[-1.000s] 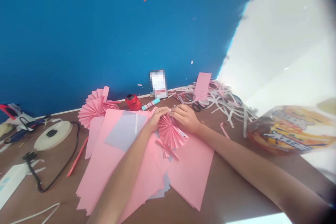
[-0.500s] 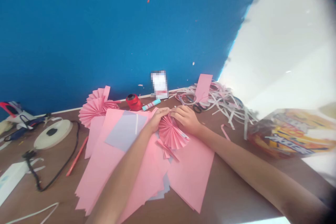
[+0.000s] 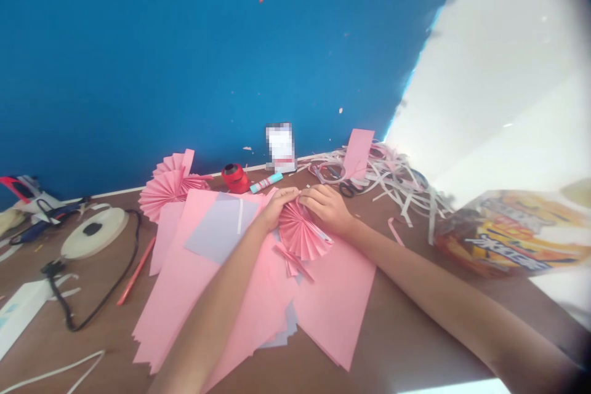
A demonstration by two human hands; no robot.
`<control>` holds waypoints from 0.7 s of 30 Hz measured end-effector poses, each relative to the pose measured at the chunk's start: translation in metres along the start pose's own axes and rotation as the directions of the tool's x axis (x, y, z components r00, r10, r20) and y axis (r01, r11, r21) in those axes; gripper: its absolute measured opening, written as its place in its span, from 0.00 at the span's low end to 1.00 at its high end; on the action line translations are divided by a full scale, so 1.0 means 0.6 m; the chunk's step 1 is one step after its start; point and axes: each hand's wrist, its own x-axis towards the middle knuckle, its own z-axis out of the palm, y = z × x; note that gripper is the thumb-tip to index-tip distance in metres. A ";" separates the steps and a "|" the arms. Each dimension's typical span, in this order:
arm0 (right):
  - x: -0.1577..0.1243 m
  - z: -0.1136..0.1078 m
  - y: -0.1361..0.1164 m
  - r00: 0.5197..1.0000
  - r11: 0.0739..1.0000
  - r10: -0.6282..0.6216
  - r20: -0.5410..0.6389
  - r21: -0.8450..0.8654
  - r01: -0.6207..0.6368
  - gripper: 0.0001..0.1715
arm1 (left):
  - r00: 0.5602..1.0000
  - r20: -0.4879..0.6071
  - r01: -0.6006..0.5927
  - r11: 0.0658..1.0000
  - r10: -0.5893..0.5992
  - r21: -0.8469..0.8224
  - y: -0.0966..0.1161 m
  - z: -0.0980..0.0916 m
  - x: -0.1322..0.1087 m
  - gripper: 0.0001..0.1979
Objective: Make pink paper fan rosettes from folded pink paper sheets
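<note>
A pleated pink paper fan (image 3: 305, 237) is spread between my two hands, its folds fanning down toward me. My left hand (image 3: 279, 206) is closed on its upper left side, and my right hand (image 3: 327, 208) grips the top right. The fingertips nearly meet at the fan's gathered top, which they partly hide. Just below lies a narrow folded pink paper piece (image 3: 295, 263). Pink paper sheets (image 3: 341, 301) are spread underneath, with a lilac sheet (image 3: 215, 231) on the left part of the pile.
Finished pink fans (image 3: 164, 191), a red round object (image 3: 234, 178) and a glue stick (image 3: 266, 183) lie near the wall. Scissors (image 3: 347, 189) and paper strips (image 3: 397, 178) are at right. A white disc (image 3: 99, 237), black cable (image 3: 108, 311) and red pen (image 3: 136, 271) sit left.
Almost nothing differs. Both hands stay on the fan in nearly the same place, and the view shifts very slightly.
</note>
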 end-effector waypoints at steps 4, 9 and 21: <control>0.002 -0.004 -0.002 1.000 1.000 -0.009 -0.011 -0.007 0.009 0.12 | 1.000 0.005 0.006 1.000 -0.006 0.004 0.001 0.001 -0.001 0.16; 0.003 -0.006 -0.003 1.000 0.999 -0.029 -0.005 0.030 0.029 0.13 | 1.000 0.004 -0.002 1.000 0.002 -0.011 0.002 0.003 0.000 0.15; 0.000 0.000 0.000 1.000 0.999 -0.014 0.015 0.032 0.014 0.11 | 1.000 0.011 0.021 1.000 -0.021 0.004 -0.002 -0.001 -0.001 0.16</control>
